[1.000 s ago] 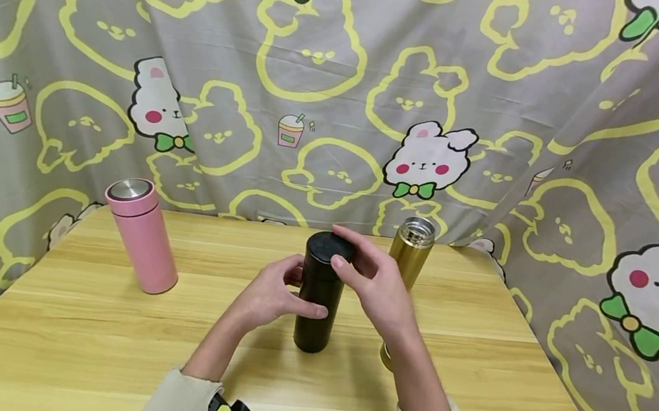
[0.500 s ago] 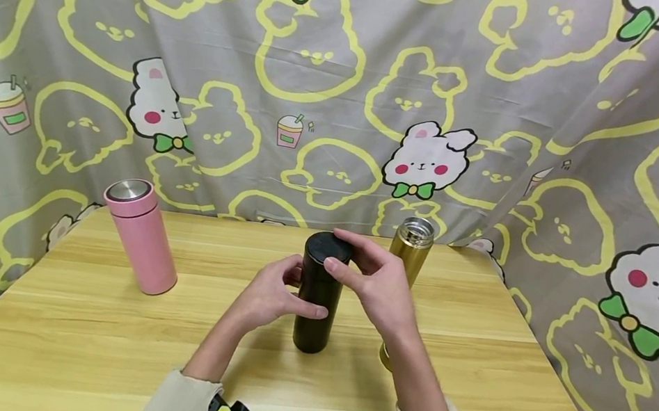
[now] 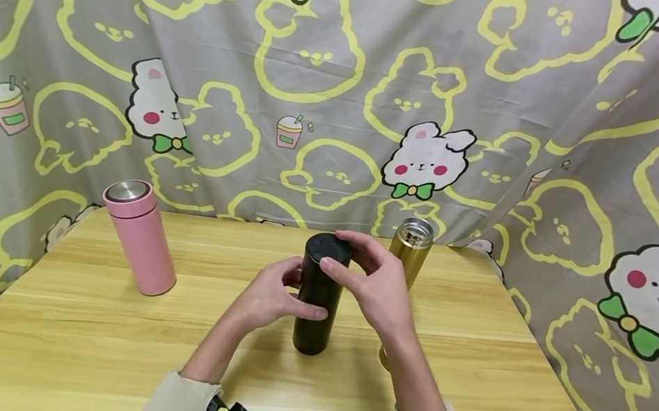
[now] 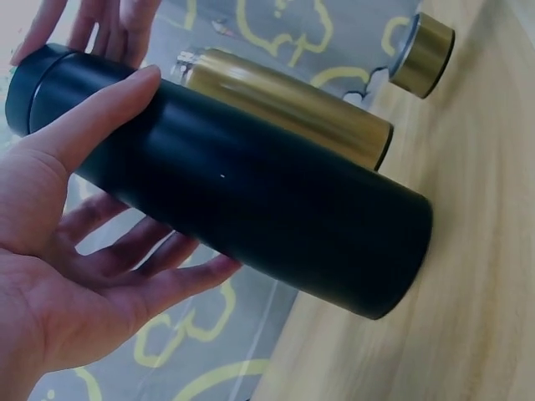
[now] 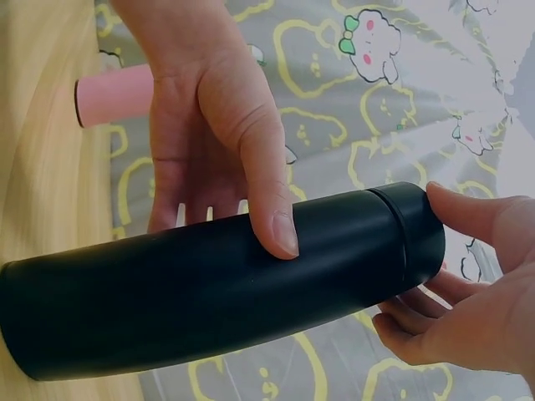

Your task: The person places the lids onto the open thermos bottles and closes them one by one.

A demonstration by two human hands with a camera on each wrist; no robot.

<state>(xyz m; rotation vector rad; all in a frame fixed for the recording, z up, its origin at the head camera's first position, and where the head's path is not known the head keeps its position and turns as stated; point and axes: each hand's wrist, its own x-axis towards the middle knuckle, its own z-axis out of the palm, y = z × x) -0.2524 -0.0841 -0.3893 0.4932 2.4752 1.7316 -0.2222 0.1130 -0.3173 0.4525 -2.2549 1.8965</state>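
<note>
A black thermos (image 3: 311, 333) stands upright on the table in front of me. My left hand (image 3: 269, 295) holds its body, thumb across the front and fingers behind. At the top, my right hand (image 3: 378, 282) grips the black lid (image 5: 418, 232) between thumb and fingers. In both wrist views the lid sits on the body, with a thin seam between them. Just behind and right stands a gold thermos (image 3: 407, 255) with its mouth uncovered, partly hidden by my right hand. Its separate gold lid (image 4: 425, 54) stands on the table in the left wrist view.
A pink thermos (image 3: 144, 239) with a steel-topped lid stands at the left of the wooden table (image 3: 76, 345). A grey patterned curtain (image 3: 317, 112) hangs behind and along the sides. Both forearms wear light sleeves (image 3: 175, 405) with small wrist cameras.
My right thumb has shifted slightly left along the lid's rim, and the right hand has turned a little with it. The left hand and the black thermos stay in place.
</note>
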